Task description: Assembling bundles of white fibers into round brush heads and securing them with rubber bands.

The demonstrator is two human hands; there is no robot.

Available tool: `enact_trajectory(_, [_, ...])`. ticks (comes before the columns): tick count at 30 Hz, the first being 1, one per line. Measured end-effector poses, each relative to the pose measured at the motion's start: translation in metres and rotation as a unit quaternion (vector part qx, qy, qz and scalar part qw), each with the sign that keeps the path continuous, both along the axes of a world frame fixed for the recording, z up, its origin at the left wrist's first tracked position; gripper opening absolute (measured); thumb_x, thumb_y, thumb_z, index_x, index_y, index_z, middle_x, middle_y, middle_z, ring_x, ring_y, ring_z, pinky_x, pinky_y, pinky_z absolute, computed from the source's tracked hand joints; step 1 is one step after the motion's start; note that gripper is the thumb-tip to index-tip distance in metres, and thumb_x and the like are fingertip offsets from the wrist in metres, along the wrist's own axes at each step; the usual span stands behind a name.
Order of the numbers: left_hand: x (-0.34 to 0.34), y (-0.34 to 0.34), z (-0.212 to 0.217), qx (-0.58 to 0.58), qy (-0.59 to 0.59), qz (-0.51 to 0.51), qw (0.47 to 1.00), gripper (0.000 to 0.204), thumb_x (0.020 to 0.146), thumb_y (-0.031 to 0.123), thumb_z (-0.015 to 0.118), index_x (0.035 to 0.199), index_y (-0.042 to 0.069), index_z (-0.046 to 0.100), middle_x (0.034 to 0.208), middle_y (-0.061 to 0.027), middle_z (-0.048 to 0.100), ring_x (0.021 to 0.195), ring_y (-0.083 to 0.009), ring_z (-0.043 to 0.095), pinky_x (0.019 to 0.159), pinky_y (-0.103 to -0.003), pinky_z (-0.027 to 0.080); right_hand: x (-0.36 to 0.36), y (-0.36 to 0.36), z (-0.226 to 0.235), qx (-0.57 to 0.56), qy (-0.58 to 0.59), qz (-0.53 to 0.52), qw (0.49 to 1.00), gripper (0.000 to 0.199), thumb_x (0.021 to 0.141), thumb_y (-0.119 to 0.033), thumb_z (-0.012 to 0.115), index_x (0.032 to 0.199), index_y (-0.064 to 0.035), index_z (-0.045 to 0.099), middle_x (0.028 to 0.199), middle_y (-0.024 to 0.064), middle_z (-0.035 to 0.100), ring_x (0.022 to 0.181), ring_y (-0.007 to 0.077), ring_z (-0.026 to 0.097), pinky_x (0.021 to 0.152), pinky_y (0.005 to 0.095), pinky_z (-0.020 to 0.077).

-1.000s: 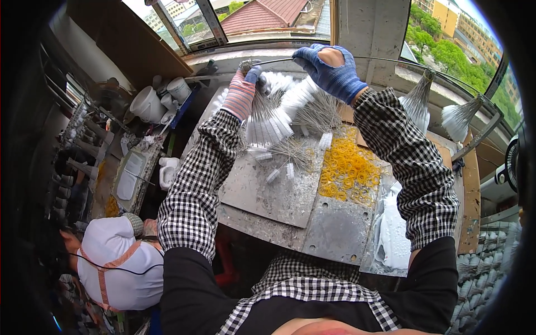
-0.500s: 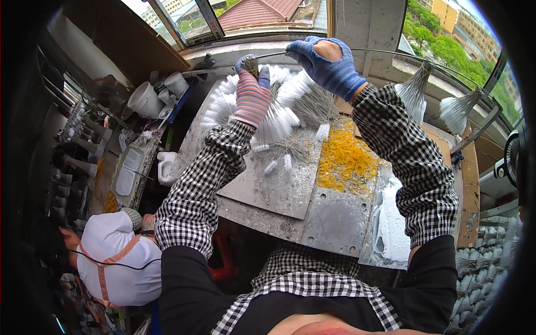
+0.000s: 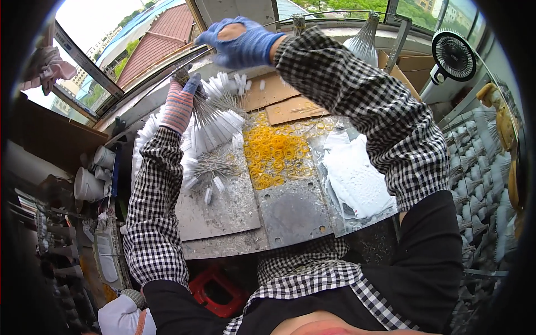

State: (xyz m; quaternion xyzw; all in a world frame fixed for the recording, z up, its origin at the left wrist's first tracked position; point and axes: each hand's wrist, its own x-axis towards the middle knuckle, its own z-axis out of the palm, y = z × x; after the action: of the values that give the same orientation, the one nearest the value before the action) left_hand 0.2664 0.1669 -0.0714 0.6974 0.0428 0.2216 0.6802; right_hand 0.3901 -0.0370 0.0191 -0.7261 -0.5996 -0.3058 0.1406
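Note:
My left hand, in a pink striped glove with blue tips, grips the twisted top of a bundle of thin wire stems with white tips that fans out below it. My right hand, in a blue glove, is raised above and to the right of the bundle near the window sill; whether its curled fingers hold anything I cannot tell. More white-tipped wire pieces lie loose on the metal plate. A heap of yellow rubber bands lies right of them.
A white perforated sheet lies at the right of the bench. Cardboard pieces sit behind the bands. White cups stand at the left, a small fan at the upper right, finished bundles along the right side. Another person's white cap shows at lower left.
The view has swung, so the bench now sits more to the right. My left hand has lifted the wire bundle higher; my right hand has risen above it toward the window.

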Motion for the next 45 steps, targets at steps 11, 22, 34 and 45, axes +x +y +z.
enact_trajectory(11, [0.111,-0.018,-0.023,-0.089,0.005,-0.066,0.994,0.035,0.093,0.017,0.074,0.118,0.011,0.051,0.091,-0.0045,0.063,0.075,-0.0159,0.064,0.063,-0.031,0.059,0.136,-0.086,-0.029,0.012,-0.054,-0.200,0.978,0.024,0.094,-0.037,0.060,0.099,-0.0142,0.067,0.082,0.0141,0.070,0.079,0.0339,0.070,0.075,0.0426,0.0557])
enact_trajectory(22, [0.181,-0.087,-0.026,0.009,-0.061,-0.056,0.997,0.040,0.092,0.007,0.074,0.124,0.015,0.052,0.091,-0.0046,0.065,0.072,-0.0163,0.067,0.059,-0.031,0.060,0.210,-0.197,0.029,-0.265,0.013,-0.299,0.917,0.042,0.090,-0.044,0.055,0.111,-0.0125,0.074,0.105,0.0123,0.075,0.099,0.0298,0.071,0.086,0.0441,0.0537])
enact_trajectory(34, [0.310,-0.196,-0.039,0.156,-0.058,-0.039,0.985,0.021,0.100,0.017,0.056,0.117,0.005,0.059,0.109,-0.0151,0.066,0.097,-0.0294,0.065,0.087,-0.041,0.051,0.260,-0.265,0.007,-0.202,0.056,-0.243,0.947,0.035,0.093,-0.034,0.053,0.102,-0.0045,0.070,0.094,0.0199,0.071,0.091,0.0357,0.069,0.081,0.0430,0.0534])
enact_trajectory(45, [0.112,-0.256,-0.061,0.317,-0.219,0.102,0.917,0.091,0.077,0.037,0.080,0.147,0.003,0.032,0.128,-0.0271,0.050,0.118,-0.0424,0.049,0.105,-0.050,0.042,0.397,-0.387,-0.016,-0.086,0.155,-0.217,0.960,0.038,0.104,-0.022,0.055,0.138,-0.0040,0.057,0.124,0.0123,0.069,0.119,0.0158,0.061,0.103,0.0314,0.0453])
